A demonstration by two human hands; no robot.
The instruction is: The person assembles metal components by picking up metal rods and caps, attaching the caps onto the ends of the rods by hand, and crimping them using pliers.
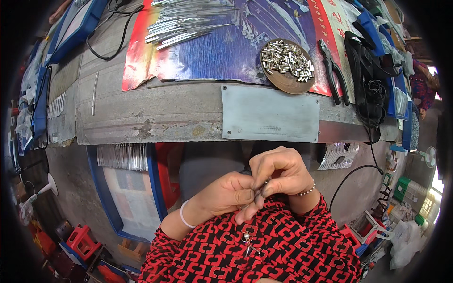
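Note:
My left hand [232,191] and my right hand [278,172] meet in front of my chest, below the workbench edge. Both are closed, thumbs and fingertips pinched together. Between the fingertips there may be something small and dark, too hidden to make out. On the bench beyond them, a round brown dish [288,87] holds many small silvery metal sleeves [289,59]. A pile of long, thin metal strips [188,23] lies farther off to the left on a colourful printed sheet [198,61].
Black-handled pliers [334,73] lie right of the dish, beside a black bag [370,85] with a cable. A pale metal plate [271,113] is fixed at the bench's front edge. One thin strip [95,92] lies at left. Below stands a blue tray [103,188] with metal strips.

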